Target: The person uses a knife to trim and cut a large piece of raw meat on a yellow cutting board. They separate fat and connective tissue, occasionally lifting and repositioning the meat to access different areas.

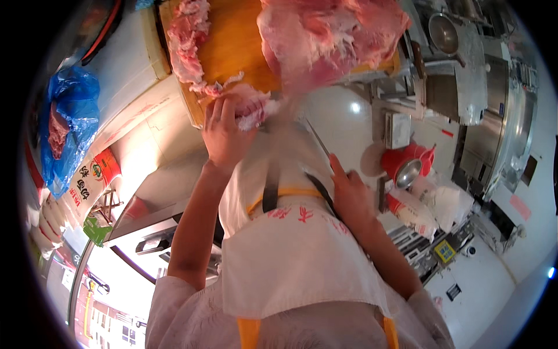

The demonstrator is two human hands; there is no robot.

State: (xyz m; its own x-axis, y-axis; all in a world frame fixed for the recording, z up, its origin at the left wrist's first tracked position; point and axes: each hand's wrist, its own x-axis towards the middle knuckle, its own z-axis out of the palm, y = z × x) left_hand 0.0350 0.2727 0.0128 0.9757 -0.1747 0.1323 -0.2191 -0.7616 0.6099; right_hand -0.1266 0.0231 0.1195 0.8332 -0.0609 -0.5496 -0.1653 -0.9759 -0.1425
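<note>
My left hand (pixel 225 131) is at the near edge of a wooden cutting board (pixel 238 49), its fingers curled over a small piece of raw meat (pixel 254 107). My right hand (pixel 351 198) is closed round the orange-red handle of a knife (pixel 318 138). Its thin blade points up and left, apart from the meat. A large slab of raw meat (pixel 334 38) lies on the board's right side and overhangs it. Along the board's left side runs a strip of meat trimmings (pixel 190 43). A blurred streak partly veils the area between my hands.
To the left, a blue plastic bag (pixel 70 110) holds some meat, above a printed sack (pixel 93 180). On the right stand red buckets (pixel 401 166) with a metal bowl (pixel 408 173), a white scale-like box (pixel 397 130) and steel kitchen equipment (pixel 491 116).
</note>
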